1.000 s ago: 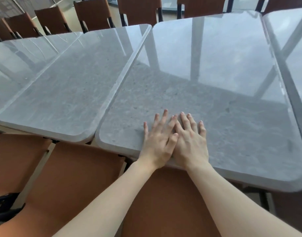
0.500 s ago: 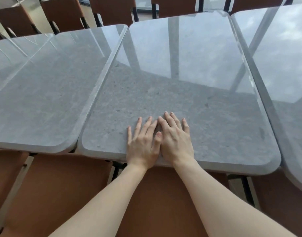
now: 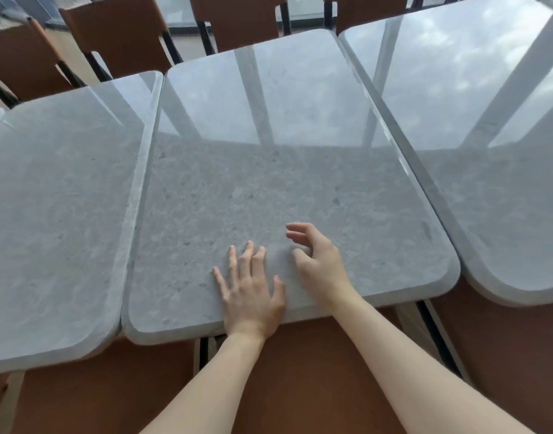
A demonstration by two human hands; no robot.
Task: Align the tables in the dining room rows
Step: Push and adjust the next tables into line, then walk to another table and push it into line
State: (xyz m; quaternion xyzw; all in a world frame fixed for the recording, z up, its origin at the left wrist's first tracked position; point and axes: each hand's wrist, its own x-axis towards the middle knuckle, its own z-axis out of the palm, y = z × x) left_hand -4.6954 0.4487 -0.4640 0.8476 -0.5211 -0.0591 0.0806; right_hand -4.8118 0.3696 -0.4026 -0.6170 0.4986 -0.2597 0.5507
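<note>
A grey stone-topped table [image 3: 268, 170] stands in front of me, in a row between a left table [image 3: 59, 214] and a right table [image 3: 488, 151]. Its near edge sits slightly farther from me than the left table's near edge. My left hand [image 3: 250, 292] lies flat with spread fingers on the middle table's near edge. My right hand [image 3: 319, 261] hovers just above the same top, lifted off it, fingers loosely curled and holding nothing.
Brown chair seats [image 3: 300, 371] sit tucked under the near edges below my arms. More brown chairs [image 3: 118, 36] line the far side of the tables. Narrow gaps separate the three tabletops.
My hands were pressed flat side by side on the table; now they have parted and the right hand has lifted with curled fingers. The view has shifted leftward.
</note>
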